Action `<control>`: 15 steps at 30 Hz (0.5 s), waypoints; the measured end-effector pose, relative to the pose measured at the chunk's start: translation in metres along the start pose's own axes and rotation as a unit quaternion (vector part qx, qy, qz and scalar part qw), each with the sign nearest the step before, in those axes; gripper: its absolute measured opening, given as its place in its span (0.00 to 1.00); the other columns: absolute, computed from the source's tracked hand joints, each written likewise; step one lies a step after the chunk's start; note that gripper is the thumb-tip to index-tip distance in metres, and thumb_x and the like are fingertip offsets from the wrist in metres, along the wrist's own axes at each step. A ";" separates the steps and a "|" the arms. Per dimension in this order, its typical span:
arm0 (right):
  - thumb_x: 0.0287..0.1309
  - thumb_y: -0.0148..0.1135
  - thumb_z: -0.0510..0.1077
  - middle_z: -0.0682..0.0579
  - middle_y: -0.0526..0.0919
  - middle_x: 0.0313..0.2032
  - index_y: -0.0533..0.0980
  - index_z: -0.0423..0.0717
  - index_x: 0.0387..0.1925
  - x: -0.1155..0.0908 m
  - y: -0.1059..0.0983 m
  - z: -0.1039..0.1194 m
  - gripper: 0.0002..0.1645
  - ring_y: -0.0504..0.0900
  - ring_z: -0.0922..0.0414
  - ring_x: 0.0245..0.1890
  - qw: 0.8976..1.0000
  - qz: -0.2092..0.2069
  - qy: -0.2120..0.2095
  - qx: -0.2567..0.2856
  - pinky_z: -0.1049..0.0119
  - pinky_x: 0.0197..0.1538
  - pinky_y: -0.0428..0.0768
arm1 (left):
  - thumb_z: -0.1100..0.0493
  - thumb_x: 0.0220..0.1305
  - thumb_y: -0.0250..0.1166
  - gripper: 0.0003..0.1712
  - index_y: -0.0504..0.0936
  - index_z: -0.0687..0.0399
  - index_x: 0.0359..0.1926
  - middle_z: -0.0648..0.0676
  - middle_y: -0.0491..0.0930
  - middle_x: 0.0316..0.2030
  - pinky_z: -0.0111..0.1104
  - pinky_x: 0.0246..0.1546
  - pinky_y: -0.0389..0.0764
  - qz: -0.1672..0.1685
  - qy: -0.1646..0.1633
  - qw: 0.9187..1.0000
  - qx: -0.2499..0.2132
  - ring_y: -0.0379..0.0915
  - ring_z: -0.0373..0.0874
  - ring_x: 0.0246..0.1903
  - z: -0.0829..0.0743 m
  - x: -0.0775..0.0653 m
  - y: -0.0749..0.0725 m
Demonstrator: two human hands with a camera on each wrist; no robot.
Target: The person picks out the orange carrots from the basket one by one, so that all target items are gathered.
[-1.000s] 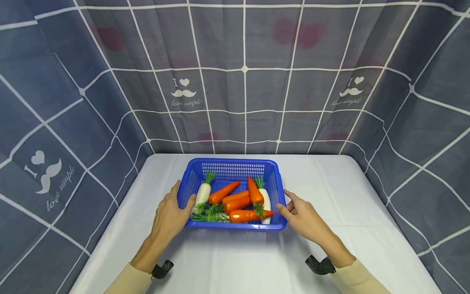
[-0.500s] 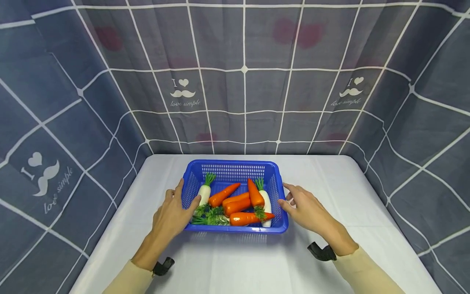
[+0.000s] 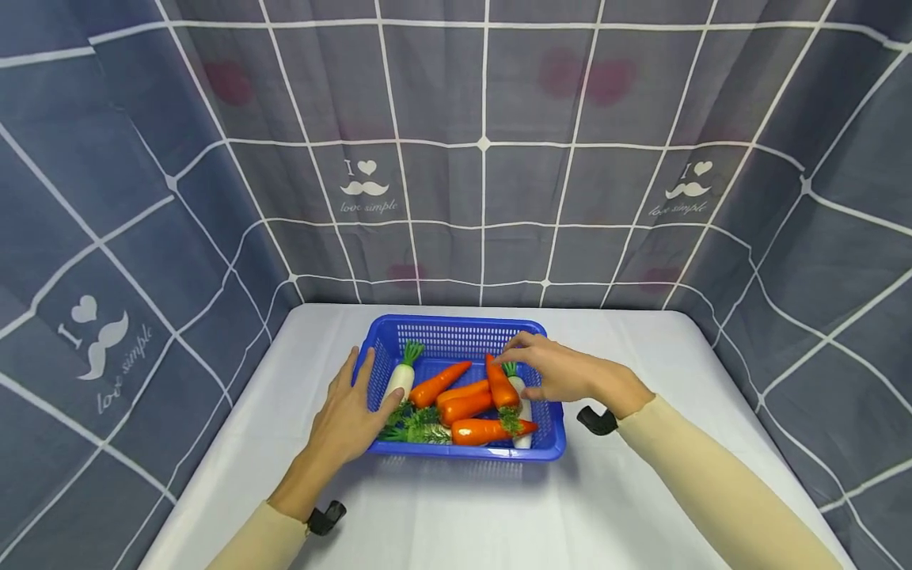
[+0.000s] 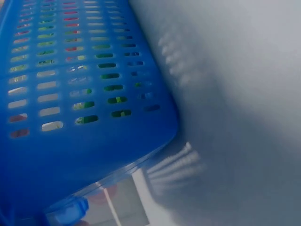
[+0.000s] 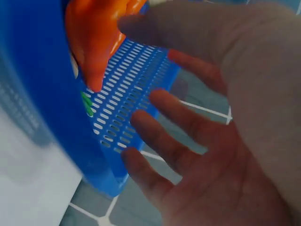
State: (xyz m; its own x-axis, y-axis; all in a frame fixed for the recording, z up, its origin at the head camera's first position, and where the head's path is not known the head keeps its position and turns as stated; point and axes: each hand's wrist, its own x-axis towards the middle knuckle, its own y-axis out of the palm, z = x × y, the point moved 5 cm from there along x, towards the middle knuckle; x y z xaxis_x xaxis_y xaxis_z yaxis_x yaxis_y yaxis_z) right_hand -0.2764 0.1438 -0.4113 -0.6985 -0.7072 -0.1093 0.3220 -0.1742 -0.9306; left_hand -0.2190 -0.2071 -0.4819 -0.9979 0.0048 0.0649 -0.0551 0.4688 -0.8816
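A blue plastic basket [image 3: 463, 451] holds several orange carrots [image 3: 479, 431] and two white radishes [image 3: 400, 380] with green tops. Leafy greens [image 3: 420, 431] lie in its front left corner. My left hand [image 3: 349, 416] is at the basket's left rim, fingers extended and thumb over the inside. Above the right part of the basket, my right hand [image 3: 563, 372] reaches in over the upright carrot [image 3: 501, 388] and the right radish [image 3: 525, 413]. In the right wrist view its fingers are spread, with nothing between them, and the thumb overlaps a carrot [image 5: 96, 42].
The basket stands on a white-covered table [image 3: 463, 522]. A grey-blue checked curtain [image 3: 442, 182] encloses the back and both sides. Black wrist cameras [image 3: 597, 421] hang under both wrists. The left wrist view shows the basket's slotted wall [image 4: 94, 150] close up.
My right hand has left the basket's right rim and moved inward over the carrots and radish. The left hand stays at the left rim, its fingers a little more spread. The head view has shifted slightly.
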 end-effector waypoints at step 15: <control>0.65 0.80 0.30 0.51 0.82 0.76 0.93 0.66 0.62 0.044 0.022 -0.002 0.33 0.74 0.42 0.80 0.988 0.149 -0.026 -0.026 0.33 0.85 0.77 | 0.22 0.85 0.57 0.59 0.46 0.44 0.98 0.64 0.41 0.97 0.80 0.62 0.85 0.003 -0.010 1.000 -0.003 0.58 0.77 0.89 0.001 0.001 0.001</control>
State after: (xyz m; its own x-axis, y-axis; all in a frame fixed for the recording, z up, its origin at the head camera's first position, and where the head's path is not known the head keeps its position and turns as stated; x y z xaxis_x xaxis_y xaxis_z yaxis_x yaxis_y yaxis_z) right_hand -0.3014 0.1100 -0.4368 -0.5444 -0.7558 -0.3638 0.4739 0.0806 -0.8769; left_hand -0.2197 -0.2073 -0.4829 -0.9987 -0.0109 0.0506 -0.0497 0.4748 -0.8787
